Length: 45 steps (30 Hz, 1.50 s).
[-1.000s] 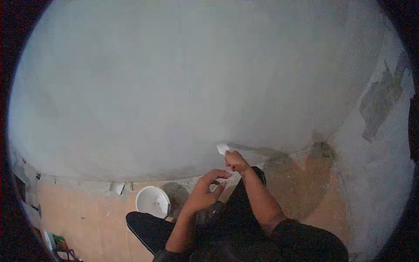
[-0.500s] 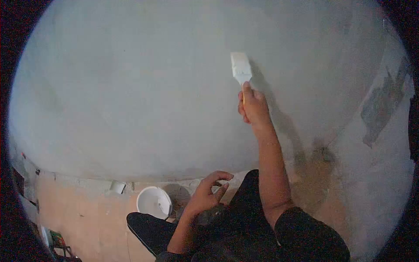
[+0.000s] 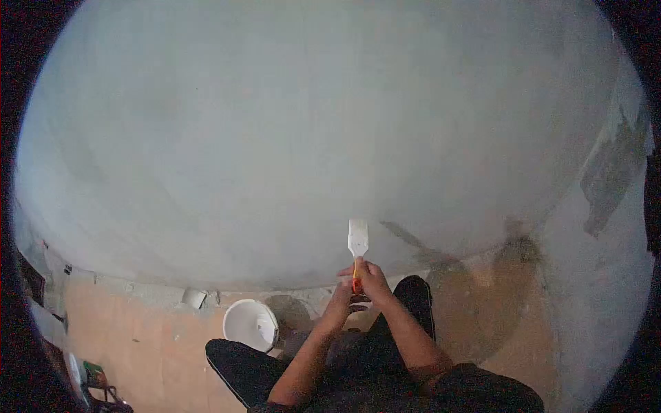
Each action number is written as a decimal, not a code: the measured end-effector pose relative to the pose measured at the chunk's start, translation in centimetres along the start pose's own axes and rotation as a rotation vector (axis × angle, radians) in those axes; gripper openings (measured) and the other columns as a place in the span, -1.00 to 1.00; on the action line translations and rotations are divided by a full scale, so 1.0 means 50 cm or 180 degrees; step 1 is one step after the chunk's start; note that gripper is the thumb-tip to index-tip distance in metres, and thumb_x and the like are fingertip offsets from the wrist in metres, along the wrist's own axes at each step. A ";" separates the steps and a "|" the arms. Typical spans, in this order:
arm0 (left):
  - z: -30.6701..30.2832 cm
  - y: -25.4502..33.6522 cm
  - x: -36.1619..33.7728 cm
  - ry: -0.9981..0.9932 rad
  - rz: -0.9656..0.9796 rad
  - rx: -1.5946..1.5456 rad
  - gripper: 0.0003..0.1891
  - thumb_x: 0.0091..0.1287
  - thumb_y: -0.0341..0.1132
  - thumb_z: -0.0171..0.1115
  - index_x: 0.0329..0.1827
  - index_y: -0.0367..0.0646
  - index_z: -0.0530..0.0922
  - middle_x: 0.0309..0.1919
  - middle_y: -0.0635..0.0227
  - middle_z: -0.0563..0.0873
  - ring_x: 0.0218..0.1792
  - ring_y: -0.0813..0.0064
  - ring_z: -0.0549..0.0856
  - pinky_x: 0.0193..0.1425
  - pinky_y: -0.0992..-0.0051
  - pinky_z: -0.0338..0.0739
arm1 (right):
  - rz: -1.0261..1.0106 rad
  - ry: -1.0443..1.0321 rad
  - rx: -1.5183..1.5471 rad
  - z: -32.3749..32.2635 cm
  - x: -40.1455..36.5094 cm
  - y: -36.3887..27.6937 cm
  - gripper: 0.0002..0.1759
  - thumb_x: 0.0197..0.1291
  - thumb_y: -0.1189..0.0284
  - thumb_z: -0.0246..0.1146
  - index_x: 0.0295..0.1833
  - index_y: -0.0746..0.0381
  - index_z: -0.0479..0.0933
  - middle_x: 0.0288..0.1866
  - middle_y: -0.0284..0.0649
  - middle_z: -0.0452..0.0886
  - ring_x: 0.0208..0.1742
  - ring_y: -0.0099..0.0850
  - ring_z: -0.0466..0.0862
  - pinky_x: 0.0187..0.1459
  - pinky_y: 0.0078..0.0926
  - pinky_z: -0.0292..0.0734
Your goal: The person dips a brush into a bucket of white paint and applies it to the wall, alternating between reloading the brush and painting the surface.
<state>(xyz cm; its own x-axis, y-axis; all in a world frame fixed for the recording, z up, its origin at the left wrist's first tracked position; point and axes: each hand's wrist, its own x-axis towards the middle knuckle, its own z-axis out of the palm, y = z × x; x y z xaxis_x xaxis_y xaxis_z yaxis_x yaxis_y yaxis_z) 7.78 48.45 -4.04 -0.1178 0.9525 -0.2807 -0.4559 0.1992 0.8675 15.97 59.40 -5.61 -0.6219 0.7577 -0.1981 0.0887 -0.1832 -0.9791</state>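
Fingers of the right hand (image 3: 372,281) are closed round the orange handle of a putty knife (image 3: 358,242). Its white-coated blade points straight up and lies against the lower part of the grey plastered wall (image 3: 289,138), just above where the wall meets the floor (image 3: 138,337). The right forearm runs up from the lower right, bent at the elbow, with the wrist close in front of the body. The left hand (image 3: 342,297) comes up from below on a bent arm and sits against the right hand at the bottom end of the handle. Whether its fingers actually grip the handle cannot be made out.

Half a second ago the right arm was stretched high, with the blade far up the wall. Now arm and knife are down low near the wall's base. The left hand, which then hung loose and half-open over the knee, is now up at the handle.

A white bucket (image 3: 250,323) stands on the floor to the left of the hands, beside the person's dark-trousered knee (image 3: 237,361). A dark bare patch (image 3: 615,168) shows on the wall at far right.
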 end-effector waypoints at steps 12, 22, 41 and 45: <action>-0.008 0.012 0.029 0.0143 -0.0188 -0.0035 -0.69 0.48 -0.16 -0.05 0.10 -0.19 0.37 -0.35 0.42 0.54 -0.30 0.52 0.56 -0.18 0.49 0.52 | -0.0116 -0.0674 -0.0236 -0.036 -0.048 -0.029 -0.51 0.45 0.11 -0.13 -0.03 0.31 0.52 -0.41 -0.29 0.57 -0.42 -0.56 0.55 -0.32 -0.54 0.53; 0.032 0.092 0.015 -0.0547 -0.0021 0.0967 -0.63 0.37 -0.11 0.13 0.00 -0.27 0.51 -0.37 0.37 0.63 -0.37 0.58 0.57 -0.28 0.55 0.46 | -0.0557 -0.0301 0.0799 -0.124 -0.044 -0.006 -0.18 0.39 -0.11 -0.32 -0.36 0.39 0.59 -0.34 -0.09 0.68 -0.34 -0.34 0.68 -0.13 -0.36 0.56; 0.102 0.248 0.234 0.1125 0.1531 0.1108 -0.60 0.49 -0.03 -0.13 -0.10 -0.24 0.45 -0.56 0.53 0.40 -0.60 0.74 0.35 -0.57 0.65 0.24 | -0.0500 0.0559 0.0968 -0.134 -0.048 -0.022 -0.07 0.29 -0.27 -0.47 -0.57 0.29 0.48 -0.47 -0.04 0.66 -0.50 -0.32 0.68 -0.45 -0.51 0.54; 0.038 0.112 0.326 0.1444 0.1941 0.1900 -0.54 0.49 -0.03 -0.17 -0.17 -0.29 0.53 -0.60 0.40 0.49 -0.57 0.61 0.49 -0.54 0.60 0.35 | -0.0410 0.0465 0.0957 -0.130 -0.059 -0.042 -0.09 0.30 -0.27 -0.43 -0.53 0.30 0.48 -0.46 -0.04 0.66 -0.49 -0.34 0.68 -0.45 -0.51 0.54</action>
<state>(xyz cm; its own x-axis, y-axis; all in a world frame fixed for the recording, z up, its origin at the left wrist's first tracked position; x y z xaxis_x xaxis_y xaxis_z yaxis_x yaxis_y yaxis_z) 4.98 65.52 -2.99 -0.5723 0.7765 0.2638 0.3052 -0.0968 0.9473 22.68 61.63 -3.29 -0.4934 0.8641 -0.0999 -0.2295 -0.2401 -0.9432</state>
